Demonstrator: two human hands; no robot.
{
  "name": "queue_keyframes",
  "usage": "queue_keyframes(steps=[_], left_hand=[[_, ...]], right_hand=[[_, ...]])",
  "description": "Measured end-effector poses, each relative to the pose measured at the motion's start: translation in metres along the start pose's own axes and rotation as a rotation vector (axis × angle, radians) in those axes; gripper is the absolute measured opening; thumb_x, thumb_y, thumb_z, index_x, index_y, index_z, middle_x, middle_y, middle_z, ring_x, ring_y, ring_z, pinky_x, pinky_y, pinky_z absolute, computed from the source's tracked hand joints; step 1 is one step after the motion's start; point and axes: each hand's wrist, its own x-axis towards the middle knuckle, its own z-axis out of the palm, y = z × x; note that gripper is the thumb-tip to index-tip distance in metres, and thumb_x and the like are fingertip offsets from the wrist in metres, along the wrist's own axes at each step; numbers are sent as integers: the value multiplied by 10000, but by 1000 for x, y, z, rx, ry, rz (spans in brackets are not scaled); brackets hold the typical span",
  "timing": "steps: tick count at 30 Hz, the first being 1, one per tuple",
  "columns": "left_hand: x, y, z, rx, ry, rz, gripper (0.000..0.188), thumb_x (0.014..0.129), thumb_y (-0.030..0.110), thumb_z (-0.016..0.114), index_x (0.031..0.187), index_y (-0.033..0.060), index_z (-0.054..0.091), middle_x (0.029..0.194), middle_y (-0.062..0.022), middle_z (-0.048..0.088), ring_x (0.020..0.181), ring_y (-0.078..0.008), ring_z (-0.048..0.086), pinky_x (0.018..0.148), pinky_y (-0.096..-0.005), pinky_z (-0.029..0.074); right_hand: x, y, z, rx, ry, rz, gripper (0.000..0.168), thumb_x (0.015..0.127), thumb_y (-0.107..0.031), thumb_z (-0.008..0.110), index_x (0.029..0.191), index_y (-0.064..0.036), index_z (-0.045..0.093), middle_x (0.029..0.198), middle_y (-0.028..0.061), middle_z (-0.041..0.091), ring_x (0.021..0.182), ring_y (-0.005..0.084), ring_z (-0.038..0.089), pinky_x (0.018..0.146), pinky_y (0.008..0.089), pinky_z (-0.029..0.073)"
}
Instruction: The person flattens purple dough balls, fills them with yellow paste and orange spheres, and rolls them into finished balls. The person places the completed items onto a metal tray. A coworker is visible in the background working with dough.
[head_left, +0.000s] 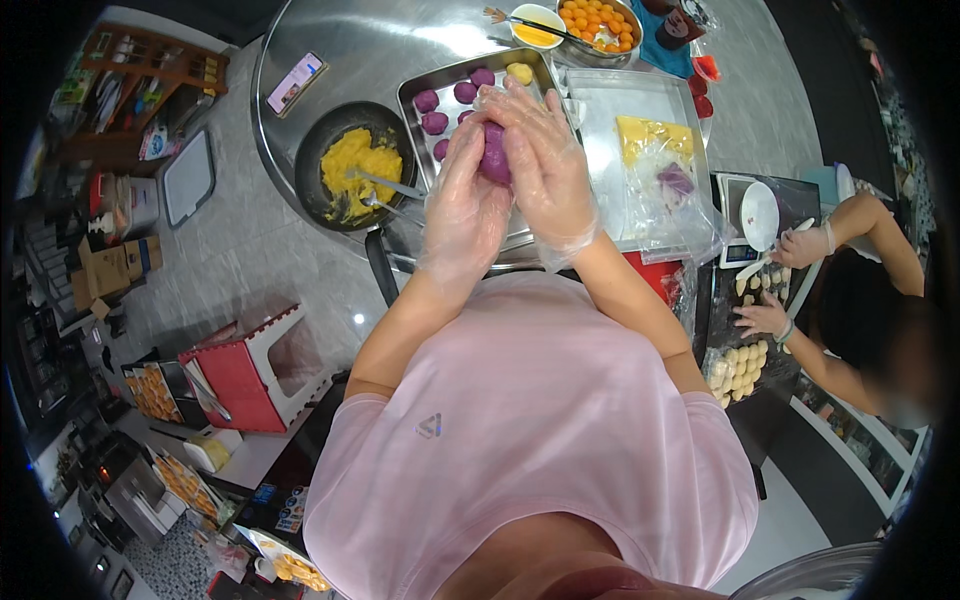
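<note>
Between my two palms sits a ball of purple dough (494, 154). My left hand (466, 199) and my right hand (546, 165) both wear clear plastic gloves and press on it from either side. Beneath and beyond them, a metal tray (409, 94) holds several purple balls (433, 123) and a yellow ball (519, 73). To the left stands a black frying pan (301, 161) with yellow mash (360, 166) and two utensils in it. At the right, a second tray (596, 94) carries a yellow slab (655, 139) and a purple piece (676, 180) under clear plastic film.
A phone (297, 84) lies on the steel table (341, 52). At the back are a bowl of orange balls (596, 22) and a white bowl (537, 26) with a brush across it. A person (862, 315) works at the right near a scale (739, 251) and pale dough pieces (741, 371).
</note>
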Motion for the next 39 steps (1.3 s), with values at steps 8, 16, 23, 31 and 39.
queue_keyframes(steps=[8, 16, 23, 31, 39], left_hand=[[1, 5, 12, -38, -98, -67, 473, 1043, 264, 304, 1424, -16, 329, 1451, -125, 376, 1341, -234, 380, 1136, -392, 294], [-4, 12, 10, 14, -94, -145, 427, 1043, 237, 338, 1423, 44, 350, 1414, -74, 407, 1287, -174, 421, 1098, -353, 337], [-3, 2, 11, 0, -42, -107, 400, 1043, 280, 339, 1367, 57, 412, 1332, -82, 470, 1264, -181, 441, 1078, -362, 354], [2, 22, -1, 104, -65, -254, 383, 1043, 293, 358, 1344, 73, 446, 1276, -62, 524, 1181, -167, 515, 1028, -381, 413], [1, 15, 5, -6, -33, -195, 368, 1048, 258, 339, 1335, 53, 445, 1287, -78, 511, 1219, -187, 497, 1018, -402, 422]], right_hand=[[-2, -11, 4, 166, 193, -92, 452, 874, -180, 632, 1271, -2, 509, 1283, 164, 566, 1291, 359, 461, 1128, 475, 247], [9, -2, -14, -250, -10, -244, 474, 848, -220, 653, 1261, -26, 521, 1278, 123, 576, 1267, 355, 479, 1118, 581, 128], [-5, -14, -1, 38, 185, 3, 523, 877, -240, 629, 1322, -25, 460, 1268, 141, 582, 1289, 343, 461, 1116, 573, 116], [10, -4, -24, -177, -80, -203, 425, 864, -227, 634, 1247, -64, 548, 1250, 110, 599, 1244, 330, 510, 1124, 593, 107], [11, 6, -21, 208, -73, -30, 336, 948, -274, 494, 1212, -116, 628, 1373, 122, 514, 1362, 390, 355, 1106, 633, 71]])
